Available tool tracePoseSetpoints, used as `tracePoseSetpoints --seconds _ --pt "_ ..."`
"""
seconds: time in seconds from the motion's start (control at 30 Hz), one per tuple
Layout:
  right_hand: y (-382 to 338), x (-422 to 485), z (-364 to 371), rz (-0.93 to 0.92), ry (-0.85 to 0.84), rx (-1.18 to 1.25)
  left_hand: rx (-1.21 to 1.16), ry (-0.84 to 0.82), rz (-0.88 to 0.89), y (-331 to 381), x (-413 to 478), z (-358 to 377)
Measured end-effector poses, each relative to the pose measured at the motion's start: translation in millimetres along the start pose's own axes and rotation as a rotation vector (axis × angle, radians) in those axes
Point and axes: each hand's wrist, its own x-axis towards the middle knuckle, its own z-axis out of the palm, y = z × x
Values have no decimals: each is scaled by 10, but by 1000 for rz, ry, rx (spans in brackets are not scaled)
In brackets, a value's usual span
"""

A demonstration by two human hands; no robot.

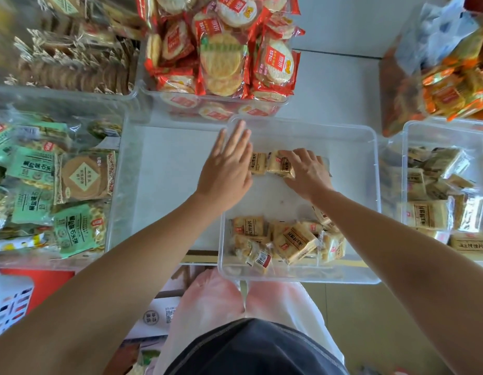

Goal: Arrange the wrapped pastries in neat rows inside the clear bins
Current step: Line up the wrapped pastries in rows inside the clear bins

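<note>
A clear bin (pixel 370 201) sits in front of me on the white table. A short row of beige wrapped pastries (pixel 258 163) lies near its far side. My left hand (pixel 228 169) is flat with straight fingers against the row's left end. My right hand (pixel 306 171) rests on the pastries at the row's right part, its fingers bent over one pastry (pixel 282 163). A loose pile of the same pastries (pixel 286 240) fills the bin's near side.
Another clear bin (pixel 405 163) with the same pastries stands at the right. A bin of red rice crackers (pixel 221 58) is behind, green and brown packs (pixel 53 190) at the left, orange packs (pixel 451 87) at the far right. My legs are below the table edge.
</note>
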Motion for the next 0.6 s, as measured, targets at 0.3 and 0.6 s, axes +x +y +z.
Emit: tracePoseSetpoints --seconds 0.3,0.6 --pt "107 -85 -4 79 -5 133 -84 -580 57 515 436 294" --pt "313 -209 -18 314 -159 146 -12 -645 23 426 495 491"
